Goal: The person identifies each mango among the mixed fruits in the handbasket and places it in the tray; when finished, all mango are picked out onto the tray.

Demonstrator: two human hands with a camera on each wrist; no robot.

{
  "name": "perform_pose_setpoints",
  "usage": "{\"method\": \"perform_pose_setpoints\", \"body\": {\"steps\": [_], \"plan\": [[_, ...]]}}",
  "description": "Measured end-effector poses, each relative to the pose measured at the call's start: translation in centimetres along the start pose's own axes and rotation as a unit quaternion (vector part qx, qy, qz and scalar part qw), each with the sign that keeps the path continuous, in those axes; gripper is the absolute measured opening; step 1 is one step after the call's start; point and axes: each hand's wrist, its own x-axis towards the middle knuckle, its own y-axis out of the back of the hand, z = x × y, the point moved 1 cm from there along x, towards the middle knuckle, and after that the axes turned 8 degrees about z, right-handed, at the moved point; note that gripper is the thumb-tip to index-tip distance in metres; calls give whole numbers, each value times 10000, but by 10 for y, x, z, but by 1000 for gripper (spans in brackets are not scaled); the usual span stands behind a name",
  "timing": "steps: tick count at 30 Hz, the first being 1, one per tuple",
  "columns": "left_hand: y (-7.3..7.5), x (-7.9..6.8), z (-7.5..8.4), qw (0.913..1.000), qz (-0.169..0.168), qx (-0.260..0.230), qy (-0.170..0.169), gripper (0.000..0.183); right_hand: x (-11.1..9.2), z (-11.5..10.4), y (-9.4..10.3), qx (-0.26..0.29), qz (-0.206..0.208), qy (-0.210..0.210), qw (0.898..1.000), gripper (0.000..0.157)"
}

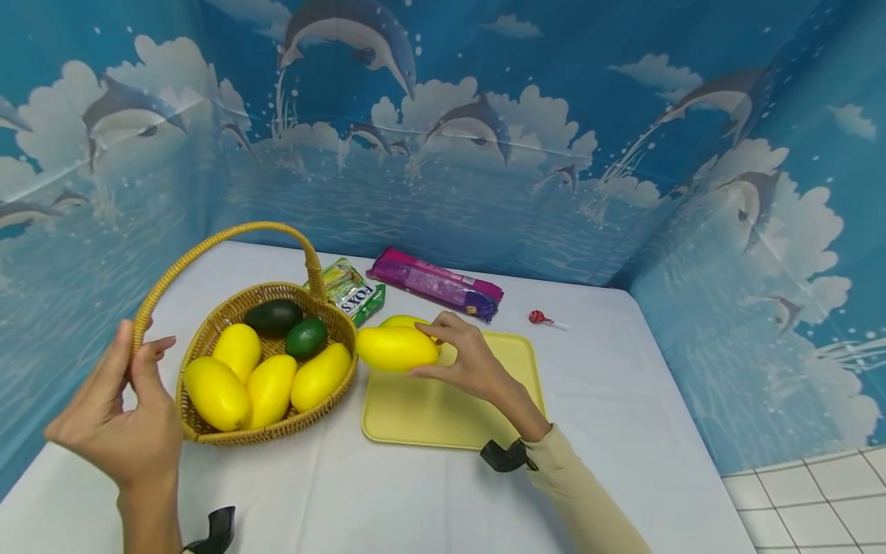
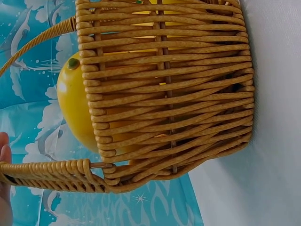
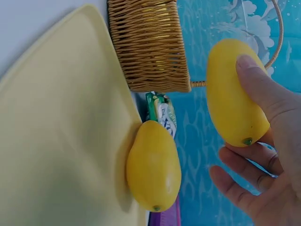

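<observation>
My left hand (image 1: 131, 415) holds the handle of a wicker basket (image 1: 277, 438) between thumb and fingers. Inside the basket lie several yellow mangoes (image 1: 216, 392) and two dark green fruits (image 1: 306, 337) that look like avocados. My right hand (image 1: 467, 358) pinches a yellow mango (image 3: 235, 94) by its end, thumb on one side. That mango is in the air, between the basket and the yellow tray (image 1: 450, 427). Another mango (image 3: 154, 165) lies on the tray near its far edge, partly hidden behind the held one in the head view.
Behind the basket and tray lie a green FOX'S packet (image 1: 353, 291) and a long purple packet (image 1: 436, 283). A red lollipop (image 1: 537, 317) with a white stick is farther right. A dolphin-print curtain (image 1: 443, 200) stands around the white-covered table (image 1: 609, 400).
</observation>
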Motion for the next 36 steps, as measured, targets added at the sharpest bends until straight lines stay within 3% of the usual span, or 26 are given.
{"method": "perform_pose_setpoints", "body": {"steps": [7,19,36], "plan": [[0,0,2,10000,-10,32,-21,21,-19,11,-1,-90,134,-205,9997,73],[-7,3,16,10000,46,-21,10,20,-39,22,-9,-231,139,-535,9982,62],[3,0,-7,9999,-55,-104,38,22,-47,29,-22,-551,-353,-985,9930,64]]}}
